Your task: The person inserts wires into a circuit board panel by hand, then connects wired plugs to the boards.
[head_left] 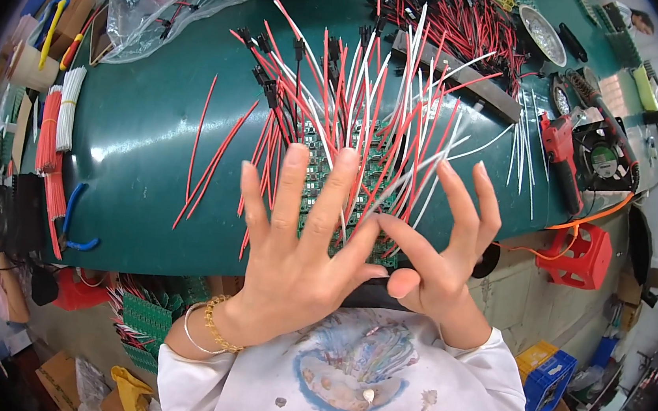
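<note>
Over a panel of small green circuit boards [316, 153], my left hand [293, 253] is raised with its fingers spread. My right hand [450, 261] is beside it, thumb and fingers apart too. The tips of the two index fingers meet between the hands; I make out nothing held in either. From the panel rise many red wires [337, 99] and white wires [318, 113], fanning toward the far side. Black connectors [265, 84] end some of the leads. My hands hide the near part of the panel.
Several loose red wires [212, 166] lie left of the panel. Red and white wire bundles [50, 119] and blue-handled pliers [74, 217] are farther left. Behind are a grey metal bar [468, 80] and a connector-lead heap [458, 20]. At right are a red power tool [562, 153] and a fan [603, 157].
</note>
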Motion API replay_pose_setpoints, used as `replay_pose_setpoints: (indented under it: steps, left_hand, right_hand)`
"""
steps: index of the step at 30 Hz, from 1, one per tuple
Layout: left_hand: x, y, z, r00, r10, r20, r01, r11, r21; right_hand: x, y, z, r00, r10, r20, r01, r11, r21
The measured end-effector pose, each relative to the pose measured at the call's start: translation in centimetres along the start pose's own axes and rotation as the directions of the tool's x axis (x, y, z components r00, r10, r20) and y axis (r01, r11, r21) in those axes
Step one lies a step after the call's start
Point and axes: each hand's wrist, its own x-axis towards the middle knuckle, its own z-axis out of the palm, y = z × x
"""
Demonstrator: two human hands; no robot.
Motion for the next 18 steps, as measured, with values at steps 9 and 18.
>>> replay_pose_setpoints:
  steps: [9,18]
  left_hand:
    - [-0.9,-0.8,0.0,0.997,-0.062,0.038,0.062,0.998,0.001]
    - [-0.2,-1.0,-0.4,0.996,-0.072,0.061,0.073,0.997,-0.018]
  right_hand:
    - [1.2,0.4,-0.1,0.997,-0.042,0.063,0.051,0.987,-0.15]
    - [9.1,10.5,-1.5,0.881,0.451,-0.143,-0.444,0.893,0.079]
